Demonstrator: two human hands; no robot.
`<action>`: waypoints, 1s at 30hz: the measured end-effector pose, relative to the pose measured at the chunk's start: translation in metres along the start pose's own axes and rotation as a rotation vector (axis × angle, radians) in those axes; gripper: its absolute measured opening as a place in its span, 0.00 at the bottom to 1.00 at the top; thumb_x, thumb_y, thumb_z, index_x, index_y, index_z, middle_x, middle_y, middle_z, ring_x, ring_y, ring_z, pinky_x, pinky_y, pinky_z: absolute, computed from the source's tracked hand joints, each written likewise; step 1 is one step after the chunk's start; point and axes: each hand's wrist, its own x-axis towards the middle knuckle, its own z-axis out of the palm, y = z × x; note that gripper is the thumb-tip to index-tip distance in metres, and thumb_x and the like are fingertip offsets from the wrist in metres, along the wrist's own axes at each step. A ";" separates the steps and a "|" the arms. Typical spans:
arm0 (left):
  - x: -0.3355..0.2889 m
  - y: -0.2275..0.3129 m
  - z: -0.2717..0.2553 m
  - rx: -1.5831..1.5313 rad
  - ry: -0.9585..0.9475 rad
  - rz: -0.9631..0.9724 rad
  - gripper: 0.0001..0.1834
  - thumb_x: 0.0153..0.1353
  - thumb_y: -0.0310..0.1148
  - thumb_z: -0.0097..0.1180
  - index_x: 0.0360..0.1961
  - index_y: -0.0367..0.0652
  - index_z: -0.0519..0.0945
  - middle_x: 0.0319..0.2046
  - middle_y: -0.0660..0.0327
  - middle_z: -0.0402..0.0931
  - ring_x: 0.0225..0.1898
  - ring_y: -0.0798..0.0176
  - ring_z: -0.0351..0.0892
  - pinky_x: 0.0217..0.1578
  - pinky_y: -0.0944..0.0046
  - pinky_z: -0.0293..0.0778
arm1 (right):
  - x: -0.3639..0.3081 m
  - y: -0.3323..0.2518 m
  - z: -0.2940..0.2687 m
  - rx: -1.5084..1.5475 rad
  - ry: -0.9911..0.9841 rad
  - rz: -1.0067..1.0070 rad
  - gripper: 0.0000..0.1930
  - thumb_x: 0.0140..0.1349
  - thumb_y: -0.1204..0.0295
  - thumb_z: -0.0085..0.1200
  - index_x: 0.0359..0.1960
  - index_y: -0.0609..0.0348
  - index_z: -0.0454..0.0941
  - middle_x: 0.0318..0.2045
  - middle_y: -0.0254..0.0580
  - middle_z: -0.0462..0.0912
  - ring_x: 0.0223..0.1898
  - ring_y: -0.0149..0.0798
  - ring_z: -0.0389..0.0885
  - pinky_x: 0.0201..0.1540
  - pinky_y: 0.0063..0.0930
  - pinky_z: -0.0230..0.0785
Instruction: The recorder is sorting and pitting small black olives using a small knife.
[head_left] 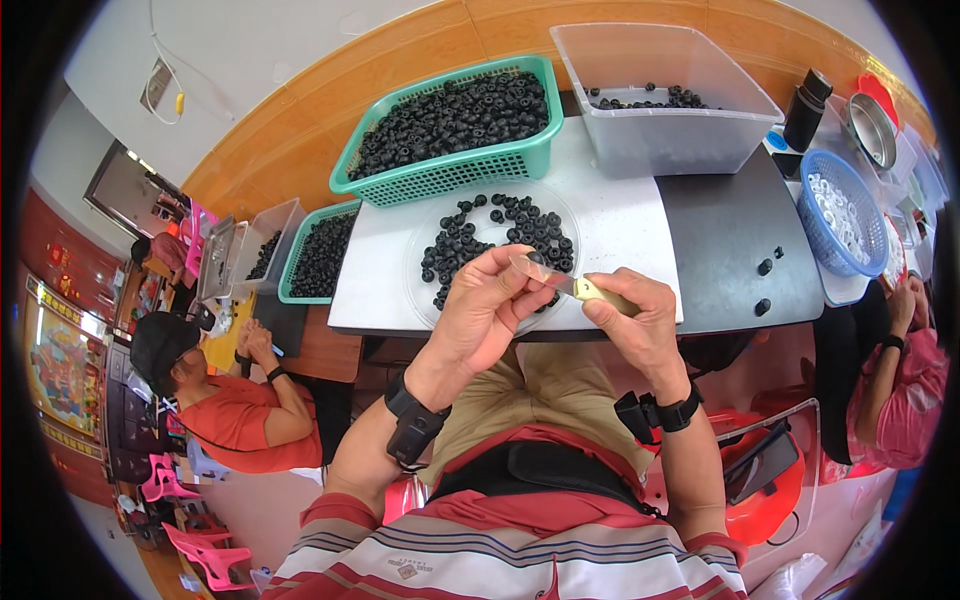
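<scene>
My left hand [472, 312] pinches a small round black part [536, 258] between thumb and fingertips above the table. My right hand [643, 318] is wrapped round the pale yellow handle of a knife [584, 289]. The knife's blade reaches left to the black part and the left fingertips; whether its edge touches the part I cannot tell. Below and beyond the hands, several loose black parts [450, 240] lie on a round clear tray [411, 275], which rests on a white board [375, 285].
Green baskets of black parts [450, 165] [300, 295] stand behind and left, a clear bin [680, 150] behind right. Three black parts lie on the dark tabletop [720, 240]. At right is a blue basket [815, 220] of whitish pieces. People sit on both sides.
</scene>
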 end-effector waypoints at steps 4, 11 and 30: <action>0.000 -0.003 -0.006 -0.019 -0.014 -0.011 0.10 0.65 0.27 0.57 0.47 0.37 0.76 0.36 0.58 0.79 0.41 0.64 0.82 0.48 0.65 0.83 | -0.002 0.003 0.001 -0.010 0.022 -0.009 0.14 0.57 0.72 0.66 0.43 0.63 0.84 0.23 0.36 0.78 0.24 0.26 0.71 0.27 0.21 0.62; -0.004 0.000 0.001 0.027 -0.035 -0.015 0.10 0.66 0.27 0.57 0.46 0.37 0.77 0.37 0.58 0.80 0.39 0.66 0.82 0.46 0.63 0.84 | 0.002 0.004 0.004 0.002 0.095 0.048 0.12 0.59 0.73 0.64 0.43 0.64 0.83 0.26 0.38 0.81 0.27 0.25 0.74 0.31 0.20 0.65; -0.008 0.010 -0.001 -0.026 -0.069 -0.057 0.09 0.66 0.27 0.56 0.46 0.37 0.78 0.39 0.56 0.77 0.38 0.68 0.80 0.44 0.63 0.85 | 0.000 -0.002 0.000 0.084 0.110 0.134 0.12 0.61 0.72 0.63 0.43 0.66 0.83 0.32 0.38 0.83 0.31 0.25 0.75 0.35 0.19 0.67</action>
